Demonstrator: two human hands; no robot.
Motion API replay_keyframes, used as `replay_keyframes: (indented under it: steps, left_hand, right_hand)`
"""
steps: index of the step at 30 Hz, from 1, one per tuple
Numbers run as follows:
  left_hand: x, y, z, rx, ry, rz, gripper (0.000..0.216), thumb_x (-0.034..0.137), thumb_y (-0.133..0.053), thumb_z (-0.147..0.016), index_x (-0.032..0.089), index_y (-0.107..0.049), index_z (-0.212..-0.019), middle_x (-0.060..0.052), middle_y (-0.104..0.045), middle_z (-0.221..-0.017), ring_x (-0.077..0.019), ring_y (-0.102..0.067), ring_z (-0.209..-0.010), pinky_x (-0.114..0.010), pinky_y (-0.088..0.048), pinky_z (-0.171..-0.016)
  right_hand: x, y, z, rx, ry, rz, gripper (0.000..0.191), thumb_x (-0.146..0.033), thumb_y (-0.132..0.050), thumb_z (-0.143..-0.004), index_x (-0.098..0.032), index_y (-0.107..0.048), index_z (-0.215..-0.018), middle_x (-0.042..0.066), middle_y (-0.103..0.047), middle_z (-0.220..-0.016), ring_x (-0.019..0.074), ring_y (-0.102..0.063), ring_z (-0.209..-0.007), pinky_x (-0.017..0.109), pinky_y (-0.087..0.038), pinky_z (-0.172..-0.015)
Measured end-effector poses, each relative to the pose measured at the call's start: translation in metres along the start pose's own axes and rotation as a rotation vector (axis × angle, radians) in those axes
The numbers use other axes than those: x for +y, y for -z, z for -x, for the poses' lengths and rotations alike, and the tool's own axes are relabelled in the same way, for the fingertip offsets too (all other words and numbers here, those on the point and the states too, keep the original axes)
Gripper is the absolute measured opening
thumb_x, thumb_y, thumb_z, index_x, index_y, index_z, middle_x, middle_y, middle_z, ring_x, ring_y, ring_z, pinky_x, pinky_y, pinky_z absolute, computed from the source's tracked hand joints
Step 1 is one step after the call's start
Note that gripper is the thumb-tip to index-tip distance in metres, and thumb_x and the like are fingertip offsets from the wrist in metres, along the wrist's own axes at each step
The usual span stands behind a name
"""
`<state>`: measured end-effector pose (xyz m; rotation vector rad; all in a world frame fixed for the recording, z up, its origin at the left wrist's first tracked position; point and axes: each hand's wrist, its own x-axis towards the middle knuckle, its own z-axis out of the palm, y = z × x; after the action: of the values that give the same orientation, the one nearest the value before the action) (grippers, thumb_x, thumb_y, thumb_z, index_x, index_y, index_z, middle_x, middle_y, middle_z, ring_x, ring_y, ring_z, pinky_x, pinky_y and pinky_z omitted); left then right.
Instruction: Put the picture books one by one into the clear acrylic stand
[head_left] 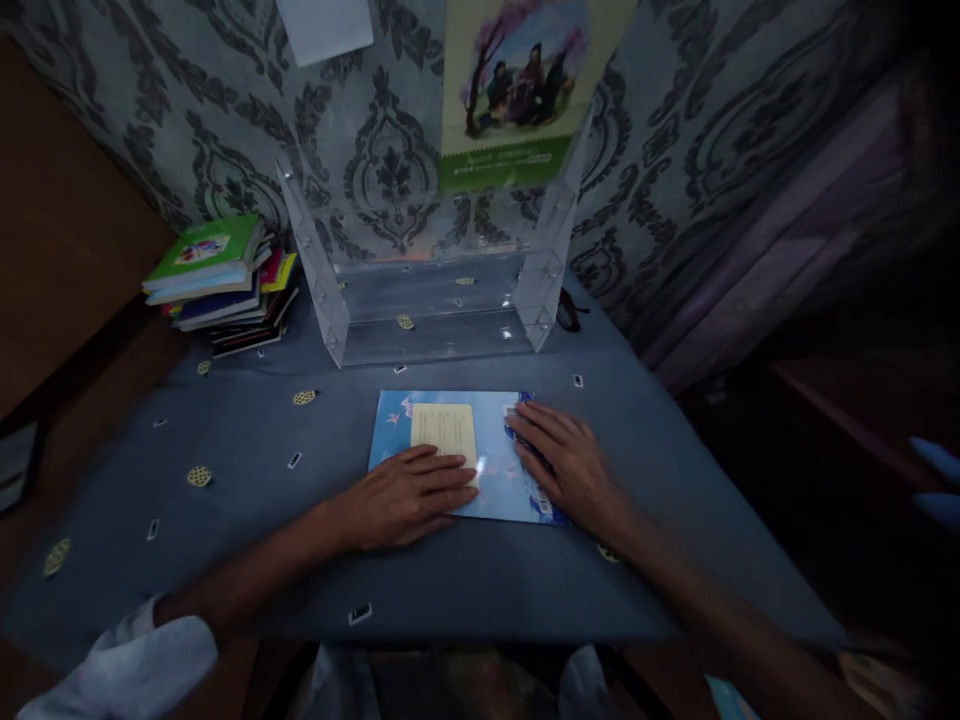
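Note:
A thin blue book with a pale yellow panel lies flat on the grey-blue tablecloth in front of me. My left hand rests flat on its near left part, fingers stretched out toward the right. My right hand lies flat on the book's right edge, fingers spread and pointing to the upper left. Neither hand grips anything.
A clear acrylic stand sits behind the book against the patterned wall. A stack of colourful books stands at the back left. Small round tokens and tags dot the cloth. A picture poster hangs on the wall.

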<state>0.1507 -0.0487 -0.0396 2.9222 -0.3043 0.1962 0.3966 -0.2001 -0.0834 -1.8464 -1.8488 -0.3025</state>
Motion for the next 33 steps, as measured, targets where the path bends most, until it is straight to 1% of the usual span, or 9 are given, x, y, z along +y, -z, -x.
replay_keyframes:
  steps: [5, 9, 14, 17, 20, 23, 26, 29, 33]
  left_hand:
    - [-0.049, 0.012, 0.011, 0.003, 0.201, 0.041, 0.041, 0.037, -0.045, -0.105, 0.020, -0.056, -0.141, -0.013, -0.052, -0.151, -0.0234, -0.044, -0.144, -0.049, -0.031, -0.121]
    - [-0.077, 0.012, 0.014, 0.045, 0.408, -0.011, 0.046, 0.041, -0.045, -0.104, 0.019, -0.051, -0.145, -0.015, -0.046, -0.154, -0.0280, -0.044, -0.142, -0.051, -0.038, -0.116]
    - [-0.061, 0.028, 0.023, -0.036, 0.458, -0.167, 0.041, 0.043, -0.049, -0.101, 0.019, -0.061, -0.132, -0.014, -0.066, -0.116, -0.0281, -0.066, -0.105, -0.041, -0.056, -0.086]
    - [-0.038, 0.035, 0.033, -0.126, 0.483, -0.138, 0.035, 0.043, -0.050, -0.101, 0.021, -0.062, -0.126, -0.009, -0.071, -0.097, -0.0257, -0.071, -0.084, -0.034, -0.056, -0.070]
    - [-0.019, 0.034, 0.038, -0.186, 0.453, -0.043, 0.034, 0.039, -0.051, -0.101, 0.022, -0.057, -0.129, -0.004, -0.073, -0.084, -0.0235, -0.071, -0.073, -0.031, -0.054, -0.066]
    - [-0.013, 0.026, 0.036, -0.195, 0.439, -0.051, 0.029, 0.035, -0.049, -0.102, 0.019, -0.058, -0.124, -0.006, -0.073, -0.088, -0.0233, -0.071, -0.077, -0.030, -0.053, -0.064]
    - [-0.019, 0.019, 0.035, -0.100, 0.479, -0.141, 0.030, 0.032, -0.046, -0.102, 0.018, -0.057, -0.127, -0.010, -0.069, -0.099, -0.0250, -0.067, -0.093, -0.030, -0.054, -0.067]
    - [-0.029, 0.015, 0.035, -0.012, 0.553, -0.216, 0.037, 0.033, -0.049, -0.101, 0.019, -0.053, -0.135, -0.012, -0.063, -0.105, -0.0272, -0.060, -0.101, -0.034, -0.055, -0.075]
    - [-0.038, 0.012, 0.033, -0.001, 0.600, -0.197, 0.041, 0.032, -0.049, -0.101, 0.016, -0.051, -0.139, -0.013, -0.058, -0.106, -0.0287, -0.056, -0.101, -0.043, -0.053, -0.084]
  right_hand:
    - [-0.035, 0.015, 0.026, -0.108, 0.051, 0.017, 0.049, -0.047, -0.055, -0.097, -0.020, -0.057, -0.139, 0.017, -0.059, -0.144, 0.0355, -0.052, -0.135, 0.057, -0.049, -0.102]
    - [-0.044, 0.024, 0.030, -0.185, 0.086, -0.002, 0.045, -0.040, -0.061, -0.096, -0.025, -0.058, -0.138, 0.012, -0.060, -0.143, 0.0320, -0.052, -0.136, 0.054, -0.049, -0.103]
    - [-0.027, 0.030, 0.017, -0.182, 0.053, 0.045, 0.029, -0.033, -0.061, -0.096, -0.029, -0.070, -0.124, 0.012, -0.065, -0.135, 0.0312, -0.061, -0.122, 0.049, -0.053, -0.093]
    - [-0.018, 0.022, -0.002, -0.157, -0.054, 0.104, 0.028, -0.030, -0.053, -0.099, -0.028, -0.074, -0.118, 0.014, -0.070, -0.115, 0.0289, -0.066, -0.100, 0.043, -0.057, -0.079]
    - [-0.013, 0.002, -0.027, -0.151, -0.111, 0.076, 0.034, -0.023, -0.045, -0.100, -0.025, -0.074, -0.119, 0.011, -0.069, -0.096, 0.0254, -0.066, -0.086, 0.037, -0.057, -0.071]
    - [-0.013, -0.019, -0.049, -0.145, -0.113, 0.024, 0.041, -0.013, -0.042, -0.095, -0.024, -0.073, -0.120, 0.010, -0.069, -0.096, 0.0253, -0.065, -0.088, 0.037, -0.056, -0.074]
    - [-0.014, -0.031, -0.058, -0.133, -0.132, -0.023, 0.045, -0.010, -0.041, -0.092, -0.023, -0.074, -0.119, 0.010, -0.068, -0.092, 0.0258, -0.065, -0.086, 0.038, -0.056, -0.073]
    - [-0.018, -0.033, -0.057, -0.089, -0.161, -0.071, 0.042, -0.013, -0.043, -0.093, -0.022, -0.074, -0.120, 0.010, -0.068, -0.092, 0.0271, -0.064, -0.086, 0.042, -0.056, -0.075]
    - [-0.023, -0.029, -0.053, -0.036, -0.217, -0.177, 0.037, -0.023, -0.046, -0.097, -0.022, -0.072, -0.123, 0.011, -0.070, -0.097, 0.0284, -0.066, -0.091, 0.046, -0.057, -0.081]
